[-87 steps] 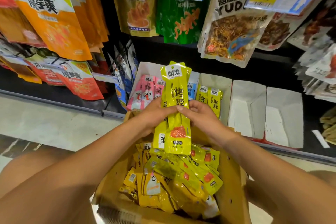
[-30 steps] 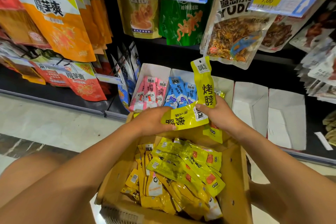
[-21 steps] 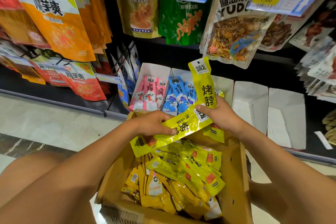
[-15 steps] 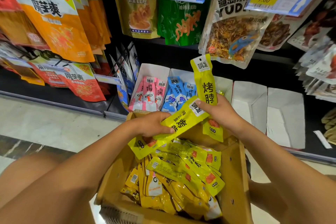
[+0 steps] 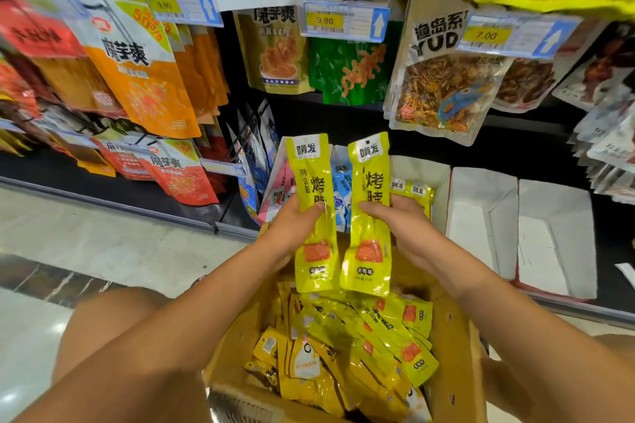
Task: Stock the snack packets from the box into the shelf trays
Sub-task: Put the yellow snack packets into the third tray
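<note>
Since half second ago, left packet (image 5: pixel 309 165) swings up from slant; now upright, just beside right packet (image 5: pixel 372 168).

Head view: I see left hand (image 5: pixel 292 227) gripping left packet at its middle, thumb across front. Right hand (image 5: pixel 398 220) grips right packet same way. Both yellow packets are held above cardboard box (image 5: pixel 453 336), in front of shelf trays. Box holds heap of yellow packets (image 5: pixel 343 347). Behind right hand, white tray (image 5: pixel 436 175) holds few upright tray packets (image 5: pixel 412 191). Blue packets (image 5: pixel 342 182) show between held pair.
</note>
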`<state>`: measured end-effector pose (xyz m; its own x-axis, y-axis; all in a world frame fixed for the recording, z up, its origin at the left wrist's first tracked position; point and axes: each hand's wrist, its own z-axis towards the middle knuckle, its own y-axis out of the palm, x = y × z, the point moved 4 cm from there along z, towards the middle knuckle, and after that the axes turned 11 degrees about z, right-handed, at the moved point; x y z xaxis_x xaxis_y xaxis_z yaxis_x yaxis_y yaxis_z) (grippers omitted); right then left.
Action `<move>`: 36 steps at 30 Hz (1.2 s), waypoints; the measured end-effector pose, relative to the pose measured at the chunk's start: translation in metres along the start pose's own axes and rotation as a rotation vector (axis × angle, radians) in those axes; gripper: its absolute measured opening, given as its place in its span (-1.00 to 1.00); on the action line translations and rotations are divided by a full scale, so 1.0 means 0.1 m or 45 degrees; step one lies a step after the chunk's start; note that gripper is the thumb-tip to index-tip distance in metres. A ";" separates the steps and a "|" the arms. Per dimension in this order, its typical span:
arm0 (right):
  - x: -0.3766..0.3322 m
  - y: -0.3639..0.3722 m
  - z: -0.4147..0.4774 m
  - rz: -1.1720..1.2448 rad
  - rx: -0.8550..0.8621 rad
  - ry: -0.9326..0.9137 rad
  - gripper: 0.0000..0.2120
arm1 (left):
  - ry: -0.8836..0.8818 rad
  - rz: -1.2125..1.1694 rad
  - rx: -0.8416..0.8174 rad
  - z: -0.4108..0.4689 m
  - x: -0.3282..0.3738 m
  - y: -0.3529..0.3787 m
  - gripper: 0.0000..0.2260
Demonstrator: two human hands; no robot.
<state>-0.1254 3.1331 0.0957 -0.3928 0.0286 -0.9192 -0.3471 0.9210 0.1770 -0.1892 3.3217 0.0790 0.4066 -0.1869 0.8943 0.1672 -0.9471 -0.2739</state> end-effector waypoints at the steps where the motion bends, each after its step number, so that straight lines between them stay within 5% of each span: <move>1: -0.01 0.05 -0.01 -0.001 -0.032 -0.013 -0.82 | -0.030 -0.086 -0.047 0.00 0.07 0.03 -0.56; 5: 0.00 0.07 0.07 -0.004 -0.007 -0.080 -0.42 | -0.030 -0.086 -0.156 0.08 0.25 0.13 -0.43; 8: 0.06 -0.06 0.18 -0.007 0.078 -0.125 -0.22 | 0.015 -0.039 -0.187 0.21 0.33 0.22 -0.59; 13: -0.02 -0.29 0.19 0.005 0.180 -0.032 -0.89 | -0.012 -0.084 -0.133 0.42 0.38 0.32 -0.76; 21: 0.14 -0.78 0.31 -0.163 0.382 0.080 -0.76 | -0.078 0.019 -0.327 0.69 0.35 0.63 -0.82; 28: 0.32 -1.31 0.72 0.037 0.639 0.257 -0.87 | -0.118 0.205 -0.188 0.92 0.29 0.54 -0.85; 31: 0.45 -1.51 0.96 -0.007 0.728 0.296 -0.90 | -0.121 0.197 -0.167 0.92 0.28 0.49 -0.55; 36: 0.60 -1.62 1.27 -0.071 0.764 0.341 -0.77 | -0.108 0.101 -0.168 1.01 0.19 0.38 -0.76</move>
<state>0.0155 3.0349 -0.0332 -0.6134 -0.0519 -0.7881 0.1317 0.9771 -0.1669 -0.0843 3.3085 0.0494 0.4892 -0.2447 0.8371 0.0148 -0.9574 -0.2885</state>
